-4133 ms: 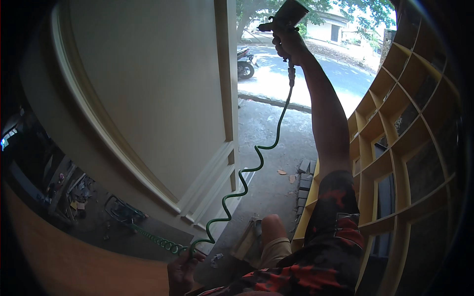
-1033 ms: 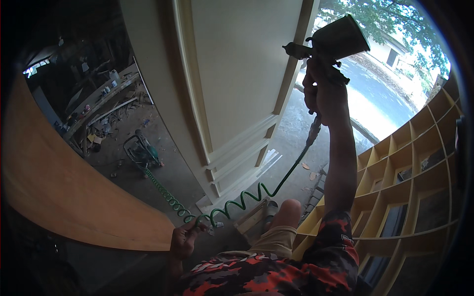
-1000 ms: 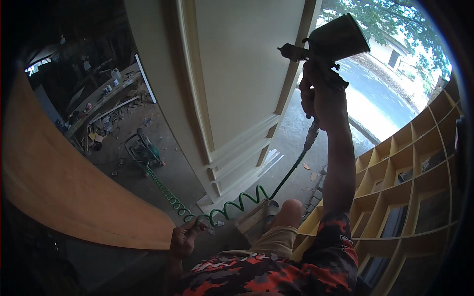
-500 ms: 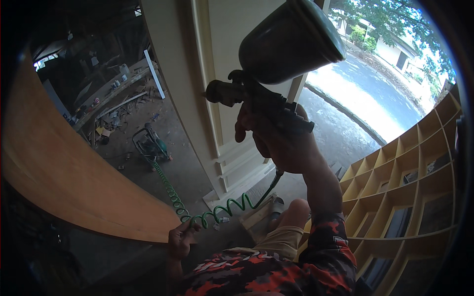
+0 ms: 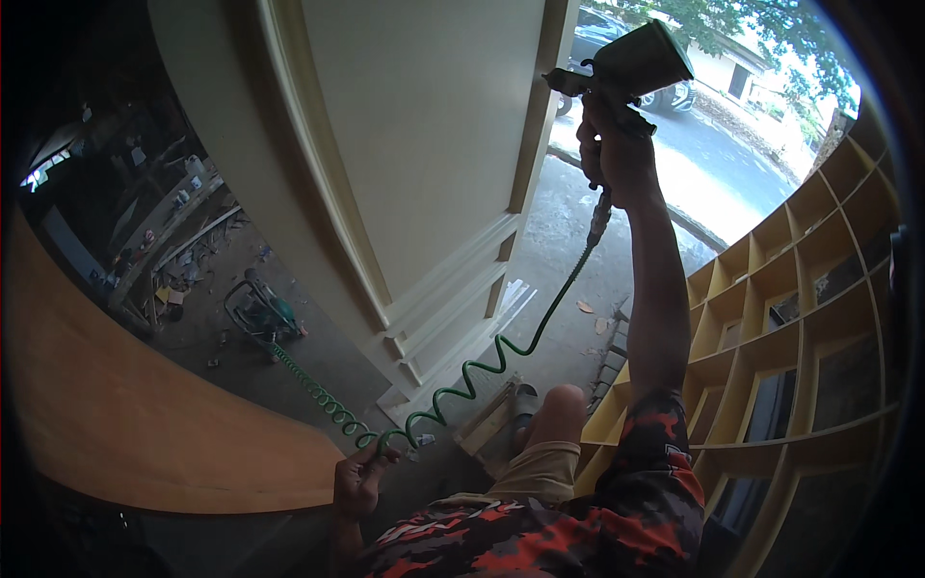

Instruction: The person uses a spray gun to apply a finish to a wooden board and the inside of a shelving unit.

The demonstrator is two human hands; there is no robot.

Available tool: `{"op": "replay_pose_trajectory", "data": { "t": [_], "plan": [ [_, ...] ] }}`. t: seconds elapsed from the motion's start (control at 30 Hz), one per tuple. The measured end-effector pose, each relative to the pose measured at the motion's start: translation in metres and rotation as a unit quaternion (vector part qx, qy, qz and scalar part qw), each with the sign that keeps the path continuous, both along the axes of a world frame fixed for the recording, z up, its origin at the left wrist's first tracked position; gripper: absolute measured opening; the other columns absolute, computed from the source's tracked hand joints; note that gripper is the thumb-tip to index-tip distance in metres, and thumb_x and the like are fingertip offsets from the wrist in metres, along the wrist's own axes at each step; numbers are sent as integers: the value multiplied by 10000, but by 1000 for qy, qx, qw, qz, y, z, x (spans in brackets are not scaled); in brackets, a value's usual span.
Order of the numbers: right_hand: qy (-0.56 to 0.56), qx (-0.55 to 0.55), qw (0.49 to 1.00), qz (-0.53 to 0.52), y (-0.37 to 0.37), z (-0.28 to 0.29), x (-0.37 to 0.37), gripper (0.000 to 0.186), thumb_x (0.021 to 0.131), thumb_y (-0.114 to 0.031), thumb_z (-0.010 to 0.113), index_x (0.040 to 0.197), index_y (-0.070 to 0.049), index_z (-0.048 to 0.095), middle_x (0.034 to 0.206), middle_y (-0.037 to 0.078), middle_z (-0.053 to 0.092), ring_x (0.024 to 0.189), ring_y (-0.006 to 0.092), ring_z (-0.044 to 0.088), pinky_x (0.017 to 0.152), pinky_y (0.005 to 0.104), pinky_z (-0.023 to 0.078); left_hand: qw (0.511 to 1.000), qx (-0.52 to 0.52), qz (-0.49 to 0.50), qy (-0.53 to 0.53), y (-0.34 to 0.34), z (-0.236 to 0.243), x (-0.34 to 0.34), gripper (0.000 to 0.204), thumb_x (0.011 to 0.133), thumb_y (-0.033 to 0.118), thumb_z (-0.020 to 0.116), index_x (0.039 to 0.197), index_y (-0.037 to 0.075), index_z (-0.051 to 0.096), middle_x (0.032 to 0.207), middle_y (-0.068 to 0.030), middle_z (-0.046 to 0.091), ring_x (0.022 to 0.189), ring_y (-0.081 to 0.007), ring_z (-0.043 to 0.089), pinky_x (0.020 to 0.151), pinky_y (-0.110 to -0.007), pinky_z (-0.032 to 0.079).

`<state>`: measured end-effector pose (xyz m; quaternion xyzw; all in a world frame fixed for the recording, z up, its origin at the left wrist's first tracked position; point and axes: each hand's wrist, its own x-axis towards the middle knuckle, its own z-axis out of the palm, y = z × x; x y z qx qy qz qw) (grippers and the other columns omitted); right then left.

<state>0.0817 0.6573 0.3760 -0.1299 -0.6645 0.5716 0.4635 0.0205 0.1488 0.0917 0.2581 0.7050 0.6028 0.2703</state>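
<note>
My right hand is wrapped round the handle of a spray gun, held out at arm's length at the upper right. A dark cup sits on top of the gun, and its nozzle points left, beside the far edge of a pale panelled door. From the gun's handle a green coiled air hose runs down to my left hand. Low in the view, that hand is closed round the hose. Whether the trigger is pulled is hidden by my fingers.
A green wheeled machine, likely a compressor, stands on the floor at the hose's far end. An orange-brown wooden panel curves along the left. Wooden cubby shelving fills the right. Scraps and a bench lie behind.
My right hand has carried the spray gun away from me, outward and to the right, past the door's far edge. The hose is stretched longer. My left hand stays about where it was.
</note>
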Motion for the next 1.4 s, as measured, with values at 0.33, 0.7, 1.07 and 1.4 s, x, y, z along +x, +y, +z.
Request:
{"op": "replay_pose_trajectory", "data": {
  "t": [0.33,0.7,1.07,1.4],
  "plan": [
    [-1,-8,999,-47,171,13,-18,403,1085,-421,677,800,-173,537,576,-54,453,408,68,371,398,294,236,998,17,-60,-30,66,18,-6,282,1078,31,560,1288,-44,733,1101,-97,780,1042,-150,701,985,-313,536],
    [-30,28,981,-191,227,16,-30,312,1047,-387,714,892,-136,614,619,-45,530,418,50,414,377,288,293,997,6,-73,-30,89,20,-7,311,1065,28,557,1319,-42,724,1111,-88,771,1078,-152,696,1023,-332,530],
    [-17,-23,998,-56,67,-17,-23,354,1092,-347,688,842,-104,632,606,-39,529,419,45,413,396,279,275,1000,3,-22,-17,35,12,-4,302,1051,30,564,1285,-49,739,1082,-86,778,1061,-150,701,995,-327,538],
    [-65,32,994,83,-163,-25,-10,234,1113,-253,631,983,-64,679,628,-1,576,426,67,484,392,260,334,999,12,43,18,-41,-14,0,314,1067,28,563,1325,-42,727,1086,-85,782,1051,-151,707,1000,-334,541]
  ]
}}
